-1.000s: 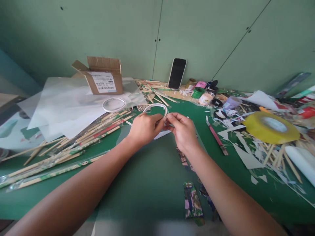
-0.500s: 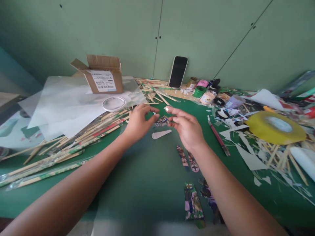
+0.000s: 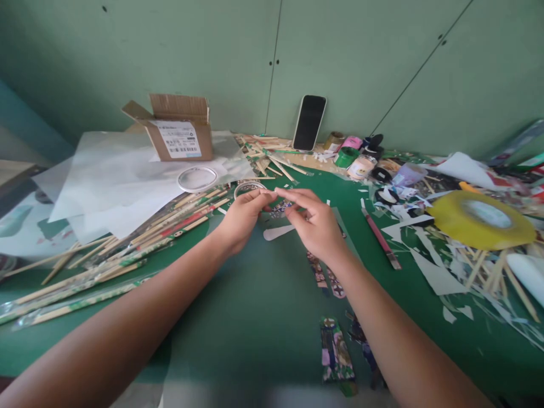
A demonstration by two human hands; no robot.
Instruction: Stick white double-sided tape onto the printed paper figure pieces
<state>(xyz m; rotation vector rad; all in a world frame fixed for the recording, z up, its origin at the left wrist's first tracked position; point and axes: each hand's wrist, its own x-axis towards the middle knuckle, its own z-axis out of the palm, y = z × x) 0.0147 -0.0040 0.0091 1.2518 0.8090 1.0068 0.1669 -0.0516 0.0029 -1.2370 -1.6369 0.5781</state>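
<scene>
Meeting over the middle of the green counter [image 3: 255, 306], the person's two hands are fingertip to fingertip. The left hand [image 3: 242, 218] curls, its fingertips on the near rim of a thin whitish ring of tape [image 3: 249, 187] on the far-edge side; I cannot tell whether it grips it. The right hand [image 3: 317, 224] is loosely open, fingers stretched out. A white teardrop-shaped paper cut-out [image 3: 278, 232] lies flat between the hands.
</scene>
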